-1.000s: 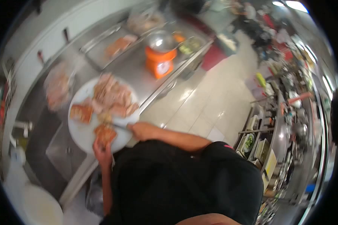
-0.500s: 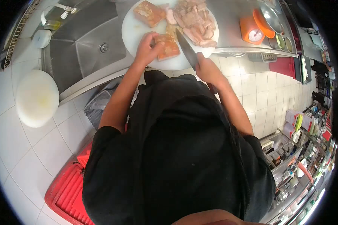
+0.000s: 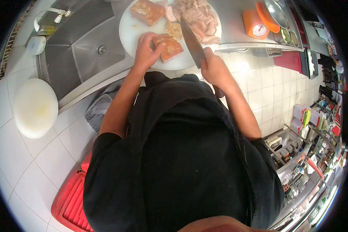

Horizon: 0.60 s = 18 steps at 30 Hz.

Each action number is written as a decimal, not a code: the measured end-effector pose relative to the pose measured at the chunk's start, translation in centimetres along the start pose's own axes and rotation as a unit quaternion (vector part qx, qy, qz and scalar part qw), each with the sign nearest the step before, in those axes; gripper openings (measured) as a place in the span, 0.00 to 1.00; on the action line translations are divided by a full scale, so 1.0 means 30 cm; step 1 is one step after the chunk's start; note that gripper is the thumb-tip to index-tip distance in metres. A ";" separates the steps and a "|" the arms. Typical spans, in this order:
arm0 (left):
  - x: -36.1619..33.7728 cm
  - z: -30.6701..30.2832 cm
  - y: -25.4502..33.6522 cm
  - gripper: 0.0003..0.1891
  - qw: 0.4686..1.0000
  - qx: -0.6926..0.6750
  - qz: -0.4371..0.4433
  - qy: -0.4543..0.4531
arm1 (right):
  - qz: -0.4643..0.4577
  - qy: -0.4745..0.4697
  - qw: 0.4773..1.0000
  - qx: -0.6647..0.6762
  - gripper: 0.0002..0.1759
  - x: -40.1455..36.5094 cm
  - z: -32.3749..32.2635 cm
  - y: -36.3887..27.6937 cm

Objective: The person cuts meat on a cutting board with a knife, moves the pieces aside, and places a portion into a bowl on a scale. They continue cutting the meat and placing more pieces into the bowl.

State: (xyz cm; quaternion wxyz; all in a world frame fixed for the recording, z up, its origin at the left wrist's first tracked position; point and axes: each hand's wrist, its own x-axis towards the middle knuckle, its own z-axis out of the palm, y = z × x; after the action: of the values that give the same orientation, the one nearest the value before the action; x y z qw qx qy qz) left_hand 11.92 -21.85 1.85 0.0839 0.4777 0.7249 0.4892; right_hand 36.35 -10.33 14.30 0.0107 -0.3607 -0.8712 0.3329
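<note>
On a round white cutting board (image 3: pixel 129 36), a block of meat (image 3: pixel 172 49) lies near the board's front edge. My left hand (image 3: pixel 146 51) grips its left side, thumb toward me and fingers over the far edge. A broad-bladed kitchen knife (image 3: pixel 192 41) is in my right hand (image 3: pixel 215 70), fingers wrapped round the handle. Its blade slants up and left, to the right of the block and apart from it. Beyond the blade is a pile of sliced meat (image 3: pixel 199 19). A larger meat block (image 3: pixel 149 12) sits at the back left, with a flat pale piece (image 3: pixel 174 29) between.
Left of the board is a steel sink (image 3: pixel 85 50) with a tap (image 3: pixel 58 15). An orange kitchen scale (image 3: pixel 255 25) and metal bowls (image 3: pixel 277 14) stand on the right counter. Another round white board (image 3: pixel 35 108) is at far left, above a red crate (image 3: pixel 71 201).
The meat block under my left hand has turned a little, and the fingers have shifted over its far edge. The knife blade stands slightly more upright. The whole view has shifted slightly.
</note>
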 end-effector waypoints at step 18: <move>-0.014 0.061 -0.035 0.19 0.998 -0.056 0.035 0.021 | -0.008 -0.160 0.979 -0.123 0.13 0.184 -0.062 -0.154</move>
State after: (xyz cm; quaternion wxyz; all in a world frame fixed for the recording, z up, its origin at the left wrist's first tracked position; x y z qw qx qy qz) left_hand 12.58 -21.10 -0.05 0.0785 0.4869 0.6811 0.5412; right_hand 29.88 -8.15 17.24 -0.1707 -0.2942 -0.8989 0.2760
